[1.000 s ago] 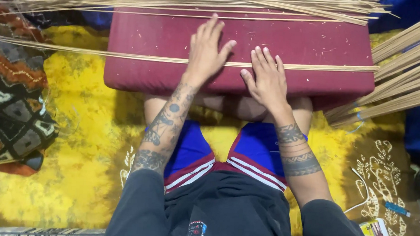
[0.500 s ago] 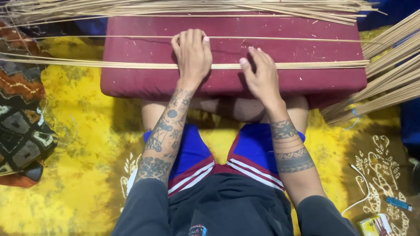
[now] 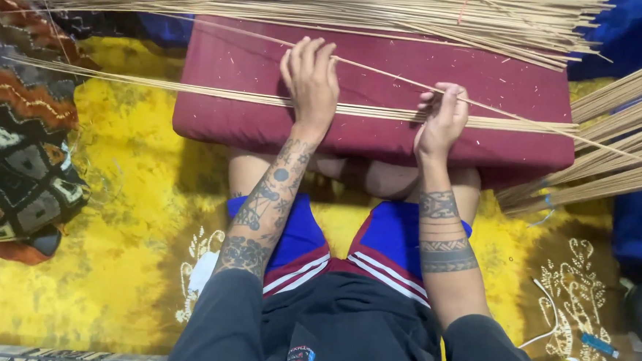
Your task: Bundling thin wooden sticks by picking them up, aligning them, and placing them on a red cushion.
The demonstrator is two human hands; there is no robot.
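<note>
A maroon cushion lies across my lap. A thin row of pale bamboo sticks runs left to right over it. My left hand rests flat on that row, fingers together and pointing away. My right hand pinches one single stick that slants from upper left down to the right, lifted off the row. A thick bundle of the same sticks lies along the cushion's far edge.
Another heap of sticks fans out at the right. A yellow patterned cloth covers the floor. A dark patterned cushion sits at the left. Small packets and a white cable lie at lower right.
My left hand slid forward and right along the row. My right hand went from lying flat to closing on one stick and raising it at a slant.
</note>
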